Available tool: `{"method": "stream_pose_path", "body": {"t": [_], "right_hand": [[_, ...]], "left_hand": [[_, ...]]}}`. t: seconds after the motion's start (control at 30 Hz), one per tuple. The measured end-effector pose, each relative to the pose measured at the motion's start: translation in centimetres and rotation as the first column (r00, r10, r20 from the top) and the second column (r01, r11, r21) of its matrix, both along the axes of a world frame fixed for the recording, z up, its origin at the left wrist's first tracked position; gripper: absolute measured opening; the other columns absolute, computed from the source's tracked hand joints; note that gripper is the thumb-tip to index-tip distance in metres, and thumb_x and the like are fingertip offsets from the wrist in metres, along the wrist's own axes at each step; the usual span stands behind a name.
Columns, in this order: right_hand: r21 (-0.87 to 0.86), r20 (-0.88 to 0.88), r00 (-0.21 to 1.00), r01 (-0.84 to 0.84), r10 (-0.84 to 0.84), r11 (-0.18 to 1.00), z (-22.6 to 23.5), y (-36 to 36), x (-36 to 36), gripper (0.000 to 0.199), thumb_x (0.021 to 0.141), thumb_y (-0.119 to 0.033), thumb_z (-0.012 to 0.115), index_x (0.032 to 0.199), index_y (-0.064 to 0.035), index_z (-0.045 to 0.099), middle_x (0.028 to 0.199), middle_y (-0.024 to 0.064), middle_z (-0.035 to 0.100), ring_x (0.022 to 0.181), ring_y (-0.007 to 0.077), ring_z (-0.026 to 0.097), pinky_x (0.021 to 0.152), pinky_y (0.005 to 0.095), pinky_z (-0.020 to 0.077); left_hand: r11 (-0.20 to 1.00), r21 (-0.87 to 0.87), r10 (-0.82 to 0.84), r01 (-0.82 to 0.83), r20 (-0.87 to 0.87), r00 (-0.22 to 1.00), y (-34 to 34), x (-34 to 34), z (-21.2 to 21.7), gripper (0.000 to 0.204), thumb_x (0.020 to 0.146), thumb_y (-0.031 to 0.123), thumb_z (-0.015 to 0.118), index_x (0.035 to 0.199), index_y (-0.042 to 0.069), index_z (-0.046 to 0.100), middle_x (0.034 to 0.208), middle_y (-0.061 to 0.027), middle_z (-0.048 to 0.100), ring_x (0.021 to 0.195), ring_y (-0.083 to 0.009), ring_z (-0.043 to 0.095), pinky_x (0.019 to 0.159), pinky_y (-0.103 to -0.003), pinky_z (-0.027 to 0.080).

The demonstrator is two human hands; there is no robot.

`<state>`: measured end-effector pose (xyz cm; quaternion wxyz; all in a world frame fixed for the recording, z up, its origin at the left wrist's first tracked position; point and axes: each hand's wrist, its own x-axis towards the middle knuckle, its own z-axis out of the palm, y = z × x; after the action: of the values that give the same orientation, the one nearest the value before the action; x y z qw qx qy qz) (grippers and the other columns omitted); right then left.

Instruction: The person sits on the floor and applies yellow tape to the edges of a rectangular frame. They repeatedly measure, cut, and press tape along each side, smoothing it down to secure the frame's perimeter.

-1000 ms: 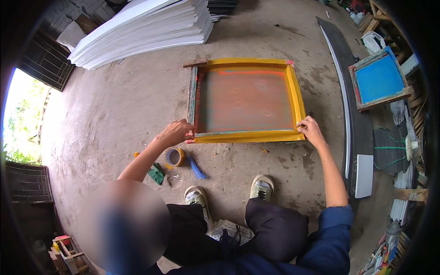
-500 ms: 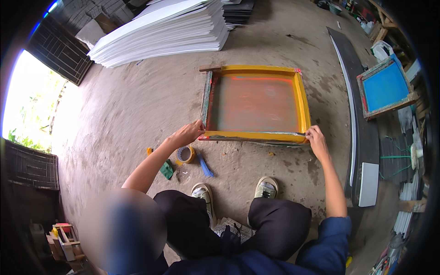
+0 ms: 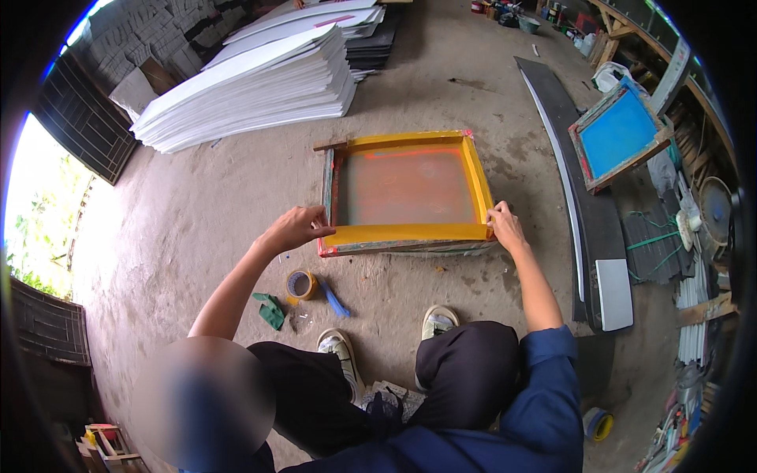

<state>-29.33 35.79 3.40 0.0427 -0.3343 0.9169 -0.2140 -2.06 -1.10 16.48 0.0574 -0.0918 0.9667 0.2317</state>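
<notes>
A screen-printing frame (image 3: 410, 185) lies on the floor in front of me, its mesh tinted reddish-grey. Yellow tape (image 3: 410, 232) runs along its near side, and more yellow covers the far and right sides. At the near left corner my left hand (image 3: 298, 229) has its fingers apart, the tips at the tape's left end. My right hand (image 3: 506, 224) is closed at the near right corner, pinching the tape's end there; its fingertips are partly hidden. Nearer to me lie a tape roll (image 3: 301, 285), a blue strip (image 3: 335, 299) and a green scrap (image 3: 271, 312).
A tall stack of white sheets (image 3: 252, 87) stands at the far left. On the right, a long dark board (image 3: 564, 158) lies beneath a blue-meshed frame (image 3: 619, 134). Another tape roll (image 3: 599, 426) sits at the lower right. A wooden block (image 3: 330, 145) touches the frame's far left corner.
The view has shifted, so the frame appears farther left. The near tape now shows as a broader, flatter yellow band. My left fingers have loosened from their pinch; my right hand stays at its corner.
</notes>
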Motion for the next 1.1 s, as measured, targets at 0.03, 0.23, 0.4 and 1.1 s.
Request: {"method": "stream_pose_path", "body": {"t": [0.03,0.23,0.4,1.1], "right_hand": [[0.028,0.000,1.000,-0.001,0.001,1.000,0.1,-0.2,-0.2,0.005,0.084,-0.005,0.061,0.086,-0.0042,0.056,0.097,0.0099,0.050,0.086,0.0323,0.061,0.075,0.0456,0.0494],[-0.360,-0.112,0.986,0.078,-0.126,0.929,-3.2,2.1,-1.7,0.029,0.080,0.000,0.064,0.103,-0.0077,0.049,0.101,0.0123,0.047,0.085,0.0291,0.057,0.076,0.0402,0.0502],[-0.340,0.423,0.846,0.480,-0.325,0.808,-7.1,4.3,0.9,0.025,0.082,-0.003,0.063,0.103,-0.0037,0.049,0.093,0.0090,0.055,0.090,0.0218,0.058,0.078,0.0347,0.0501],[-0.220,0.965,0.253,0.920,-0.064,0.324,-5.6,-0.4,-1.6,0.005,0.080,0.003,0.061,0.079,0.0076,0.059,0.066,0.0132,0.060,0.052,0.0198,0.058,0.042,0.0281,0.0479]], "left_hand": [[1.000,0.004,0.010,-0.010,-0.001,1.000,0.1,-0.2,0.4,0.038,0.083,0.038,0.067,0.087,0.001,0.061,0.080,-0.0134,0.067,0.077,-0.0273,0.065,0.070,-0.036,0.050],[0.965,0.248,0.068,-0.082,0.065,0.996,-0.4,-1.4,0.7,0.030,0.085,0.031,0.068,0.086,0.002,0.061,0.081,-0.0100,0.068,0.077,-0.0174,0.066,0.068,-0.030,0.051],[0.876,0.436,0.087,-0.207,0.278,0.957,-0.2,-2.8,3.2,0.025,0.089,0.032,0.064,0.085,0.007,0.059,0.081,-0.0034,0.066,0.074,-0.0092,0.061,0.068,-0.024,0.049],[0.664,0.650,0.188,-0.369,0.333,0.924,-0.3,-2.1,4.4,0.024,0.088,0.032,0.064,0.090,0.008,0.059,0.082,-0.0020,0.064,0.074,-0.0077,0.061,0.072,-0.022,0.050]]}}
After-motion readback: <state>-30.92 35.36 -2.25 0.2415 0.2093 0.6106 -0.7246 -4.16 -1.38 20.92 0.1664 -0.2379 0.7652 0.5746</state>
